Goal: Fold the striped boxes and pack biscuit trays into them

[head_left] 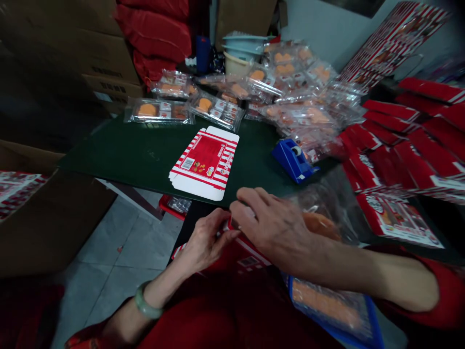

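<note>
A red sleeve (446, 295) and the red front of the person's top (218, 315) fill the bottom of the view, and a pale green jade bangle (147, 300) circles the left wrist. The left hand (205, 241) and right hand (274, 225) meet over a red-and-white carton (236, 254), held low just above the person's lap and partly hidden by both hands. The left hand's fingers (218, 225) lie close together and pinch the carton's edge against the thumb. The right hand's fingers (250, 201) are pressed together and curve over its top; their tips are hidden.

Just beside the right forearm lies a clear plastic pack of orange pastries (321, 225), and below that forearm sits a blue-edged pack (327, 305). Ahead, a flat die-cut carton blank (205, 162) lies on a dark green board (119, 155), near a blue tape dispenser (293, 160). Wrapped pastry packs (158, 110) are heaped along the board's far side, with flat red cartons (410, 145) piled to the right. Plastic basins (241, 51), red sacks (152, 39) and stacked cardboard boxes (69, 63) stand beyond.
</note>
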Motion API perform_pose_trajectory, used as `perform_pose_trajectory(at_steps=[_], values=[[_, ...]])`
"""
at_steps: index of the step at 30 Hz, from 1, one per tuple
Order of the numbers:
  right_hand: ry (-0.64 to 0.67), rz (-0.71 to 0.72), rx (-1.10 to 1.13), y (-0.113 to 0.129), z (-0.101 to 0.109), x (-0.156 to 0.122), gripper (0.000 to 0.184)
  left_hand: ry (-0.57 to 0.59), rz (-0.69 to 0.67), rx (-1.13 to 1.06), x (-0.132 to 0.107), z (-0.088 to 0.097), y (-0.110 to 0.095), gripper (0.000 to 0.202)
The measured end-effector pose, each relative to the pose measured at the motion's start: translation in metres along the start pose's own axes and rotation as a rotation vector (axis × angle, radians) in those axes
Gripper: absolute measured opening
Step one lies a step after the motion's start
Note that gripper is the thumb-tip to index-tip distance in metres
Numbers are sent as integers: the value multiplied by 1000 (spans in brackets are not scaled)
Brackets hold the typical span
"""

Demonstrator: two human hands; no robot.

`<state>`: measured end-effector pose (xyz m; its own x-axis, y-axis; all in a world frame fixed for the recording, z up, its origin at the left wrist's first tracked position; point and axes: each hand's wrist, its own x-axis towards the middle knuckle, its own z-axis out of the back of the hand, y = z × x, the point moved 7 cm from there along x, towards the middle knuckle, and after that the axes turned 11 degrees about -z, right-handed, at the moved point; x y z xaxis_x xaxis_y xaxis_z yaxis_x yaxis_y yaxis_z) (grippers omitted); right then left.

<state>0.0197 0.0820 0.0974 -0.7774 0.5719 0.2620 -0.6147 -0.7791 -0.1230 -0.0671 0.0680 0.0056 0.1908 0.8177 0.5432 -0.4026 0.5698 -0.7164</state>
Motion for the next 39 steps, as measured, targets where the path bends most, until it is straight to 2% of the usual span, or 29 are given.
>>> perform_pose_trajectory(at_steps=[2,3,6,8,10,14,17,20,24,26,28,31,33,35,39], values=[[-140,45,-8,-1,20,3,22,-105,44,30,-2,13,6,20],[-223,23,-15,-7,31,2,24,-154,84,35,-4,19,9,20],[-413,-162,19,-41,55,-9,36,-303,223,-4,-15,31,16,26],[-450,-207,107,-60,55,-17,36,-356,274,-56,-21,30,18,31],[-437,-192,215,-71,46,-22,33,-352,293,-94,-27,23,19,33],[-419,-164,375,-71,27,-25,29,-312,319,-131,-35,13,20,31],[-332,-72,455,-46,9,-24,23,-244,292,-184,-34,12,17,28],[-214,42,462,-13,-13,-30,19,-237,277,-183,-33,16,14,25],[-168,-3,369,12,-31,-42,24,-262,283,-236,-39,16,18,23],[-91,-48,376,16,-38,-43,35,-268,286,-278,-42,14,20,23],[56,-99,455,15,-48,-40,44,-285,283,-324,-44,12,21,22],[272,-221,593,8,-65,-33,39,-386,256,-391,-46,12,20,36],[315,-269,632,3,-68,-28,46,-466,210,-388,-48,13,19,42],[329,-239,634,3,-65,-24,52,-518,145,-341,-49,14,15,41],[414,-167,638,6,-62,-23,48,-610,91,-319,-54,14,12,44]])
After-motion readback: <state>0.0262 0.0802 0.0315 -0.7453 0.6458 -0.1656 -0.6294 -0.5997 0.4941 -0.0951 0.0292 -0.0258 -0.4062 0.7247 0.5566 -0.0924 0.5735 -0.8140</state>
